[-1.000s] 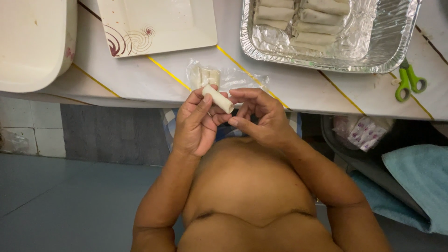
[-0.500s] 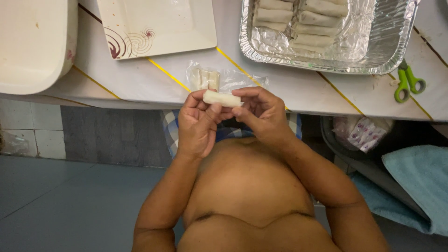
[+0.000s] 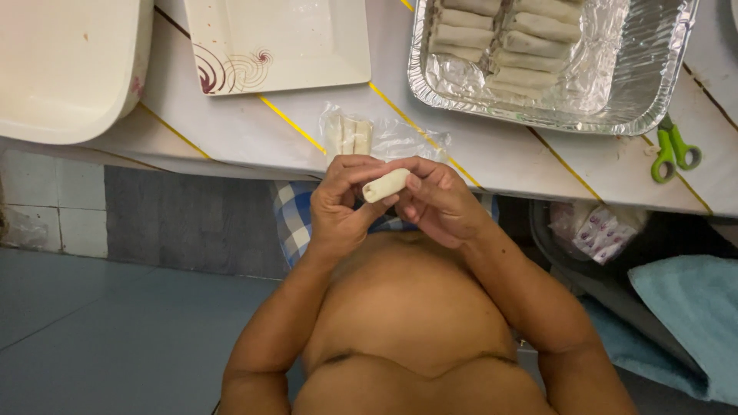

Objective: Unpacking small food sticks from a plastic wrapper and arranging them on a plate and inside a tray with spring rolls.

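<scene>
- Grey floor tiles and a pale tiled wall run below a white bench (image 3: pixel 231 127) crossed by thin yellow lines, seen from above the person's bare torso.
- Nearest, both hands meet just in front of the bench edge: the left hand (image 3: pixel 338 204) and the right hand (image 3: pixel 438 204) pinch one small pale cylinder of rolled dough wrapper (image 3: pixel 386 185) between fingertips, fingers closed narrowly round it, the roll held in the air and tilted slightly.
- Just beyond, on the bench edge, lies a crumpled clear plastic bag (image 3: pixel 384 138) with a few pale pieces inside.
- Farther back sits a square white plate with a dark red swirl pattern (image 3: pixel 280 42), bare of rolls, and beside it to the left a large white plastic tub (image 3: pixel 69 69).
- Farthest right, a shiny foil tray (image 3: pixel 615 84) already holds two rows of finished pale rolls (image 3: pixel 500 38), with bare foil left at one end; judging by that, the work is well along but unfinished.
- Green-handled scissors (image 3: pixel 675 150) lie near the tray.
</scene>
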